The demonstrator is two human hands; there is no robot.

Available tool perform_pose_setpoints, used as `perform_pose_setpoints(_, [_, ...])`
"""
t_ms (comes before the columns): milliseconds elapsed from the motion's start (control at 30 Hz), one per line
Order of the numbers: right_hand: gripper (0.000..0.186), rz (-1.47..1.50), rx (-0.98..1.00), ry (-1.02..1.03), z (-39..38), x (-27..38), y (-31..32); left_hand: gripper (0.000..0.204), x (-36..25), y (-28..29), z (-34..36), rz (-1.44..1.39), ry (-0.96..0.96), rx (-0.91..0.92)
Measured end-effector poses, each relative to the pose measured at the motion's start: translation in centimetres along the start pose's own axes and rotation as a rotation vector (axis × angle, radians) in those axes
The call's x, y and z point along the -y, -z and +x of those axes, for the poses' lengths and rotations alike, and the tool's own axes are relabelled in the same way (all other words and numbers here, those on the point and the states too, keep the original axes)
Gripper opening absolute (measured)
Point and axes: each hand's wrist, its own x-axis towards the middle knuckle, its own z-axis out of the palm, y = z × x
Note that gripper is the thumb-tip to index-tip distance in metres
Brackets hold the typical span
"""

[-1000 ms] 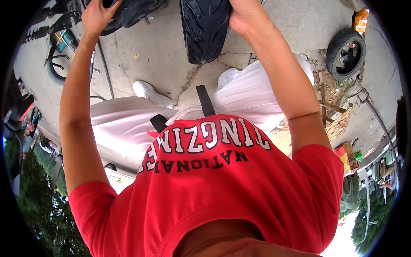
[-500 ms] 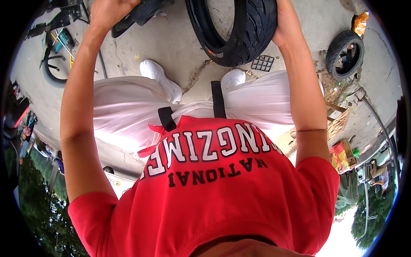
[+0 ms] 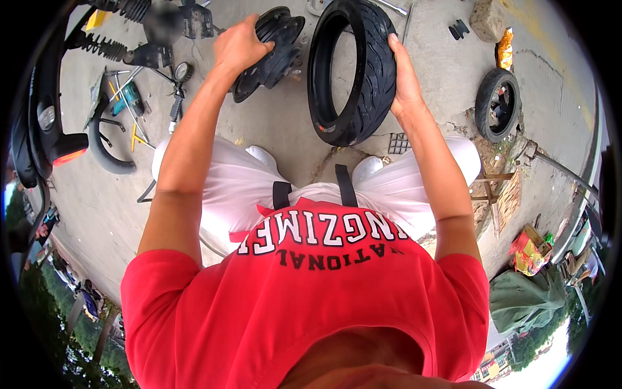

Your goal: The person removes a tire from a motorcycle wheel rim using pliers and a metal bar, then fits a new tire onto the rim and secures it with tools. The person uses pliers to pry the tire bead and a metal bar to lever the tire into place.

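My left hand (image 3: 241,48) grips the edge of a black wheel rim (image 3: 275,58), its thumb on the near face; the fingers on the far side are hidden. The rim stands tilted on the concrete. To its right, a black scooter tyre (image 3: 379,61) is held upright by my right hand (image 3: 406,81), pressed to the treaded outer side. The tyre's round opening faces the rim, with a gap between the two. A small orange-and-white label shows low on the tyre's sidewall.
A worn tyre (image 3: 479,107) lies at the right, near a pale stone block (image 3: 489,21). A teal power tool (image 3: 133,97), a black curved mudguard (image 3: 107,146) and a pressure gauge (image 3: 183,72) lie at the left. A scooter's tail light (image 3: 70,148) juts in there.
The view has shifted, so rim, tyre and both hands show more fully and lower. The rim and tyre stand nearer each other in the picture, and each hand keeps its hold.
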Motion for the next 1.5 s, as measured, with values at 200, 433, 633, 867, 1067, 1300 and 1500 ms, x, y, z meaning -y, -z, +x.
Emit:
perform_pose_setpoints(200, [0.041, 0.078, -0.027, 0.04, -1.2, -1.9, 0.0, 0.065, -0.9, 3.8, 0.9, -0.179, 0.042, -0.066])
perform_pose_setpoints(433, [0.044, 0.182, -0.025, 0.169, 0.6, -3.7, -5.3, 0.058, -4.0, 10.2, 0.6, -0.318, 0.212, -0.175])
perform_pose_setpoints(633, [0.045, 0.301, 0.075, 0.243, 2.7, -4.0, -8.4, 0.056, -5.1, 10.9, 1.0, -0.294, 0.273, -0.174])
perform_pose_setpoints(867, [0.044, 0.212, 0.07, 0.261, 4.3, -5.3, -8.2, 0.054, -3.8, 6.9, 1.4, -0.223, 0.258, -0.128])
perform_pose_setpoints(1067, [0.043, 0.17, 0.104, 0.261, 4.9, -5.4, -8.7, 0.048, -4.7, 6.8, 0.5, -0.238, 0.26, -0.086])
perform_pose_setpoints(1300, [0.045, 0.16, 0.048, 0.235, 4.7, -4.2, -7.7, 0.045, -5.0, 7.8, 1.0, -0.242, 0.251, -0.051])
perform_pose_setpoints(1500, [0.051, 0.142, -0.001, 0.241, 4.2, -3.8, -6.5, 0.04, -5.7, 6.7, 1.8, -0.295, 0.148, -0.071])
